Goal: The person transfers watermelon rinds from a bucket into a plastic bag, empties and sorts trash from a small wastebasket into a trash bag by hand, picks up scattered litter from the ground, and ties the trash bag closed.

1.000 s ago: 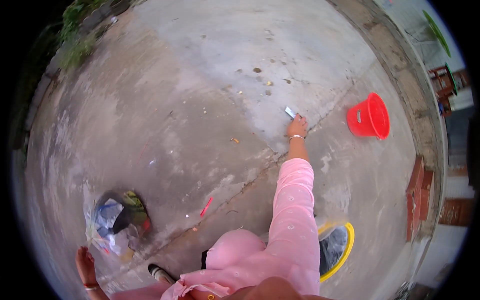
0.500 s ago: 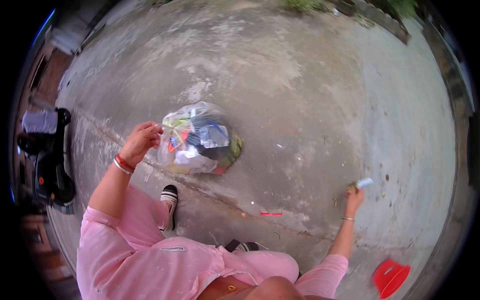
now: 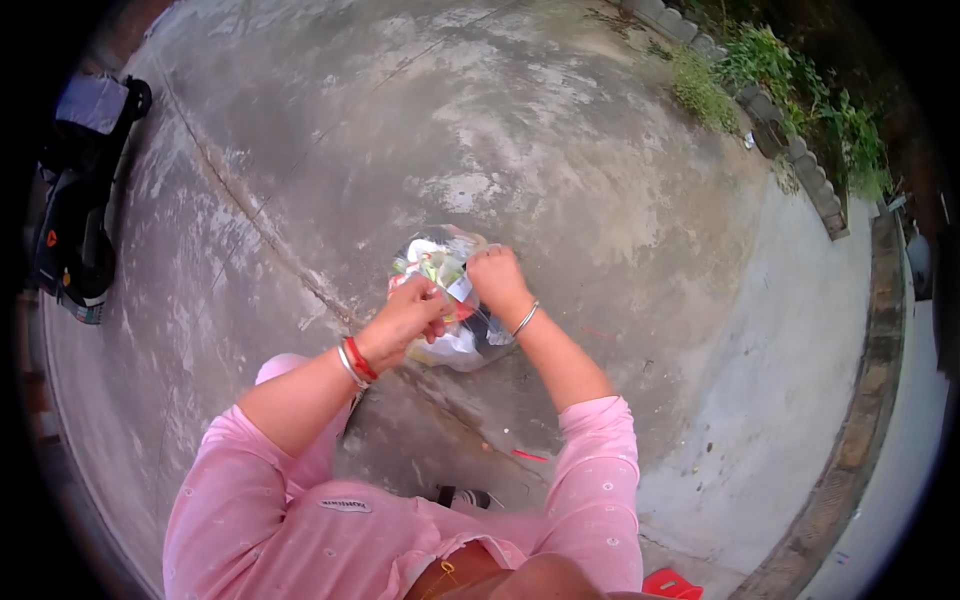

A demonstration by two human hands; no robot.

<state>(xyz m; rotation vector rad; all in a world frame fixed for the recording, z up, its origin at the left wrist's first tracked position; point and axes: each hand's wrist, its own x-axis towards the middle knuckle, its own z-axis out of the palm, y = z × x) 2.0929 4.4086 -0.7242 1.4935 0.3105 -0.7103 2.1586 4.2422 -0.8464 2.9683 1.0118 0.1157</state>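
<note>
A clear plastic bag (image 3: 455,352) full of mixed rubbish stands on the concrete in front of me, its mouth spread between my hands. My left hand (image 3: 412,312), with a red band and a pale bangle at the wrist, is closed on the near left of the bag's rim. On the opposite side, my right hand (image 3: 498,280) has its fingers curled round the rim. A pale blue-white piece (image 3: 460,288) shows in the opening between them. Crumpled white and green scraps are visible through the plastic. The fingertips of my right hand are partly hidden.
A red strip (image 3: 528,455) lies on the concrete ground near my shoe (image 3: 468,497). Part of a red plastic container (image 3: 672,584) shows at the bottom edge. A scooter (image 3: 85,215) stands at left. Green plants (image 3: 770,65) grow behind a low edging at upper right.
My right hand has come from the far right, where it held a pale blue piece and debris, to the bag. The bag's gathered neck is now open, and my view has shifted.
</note>
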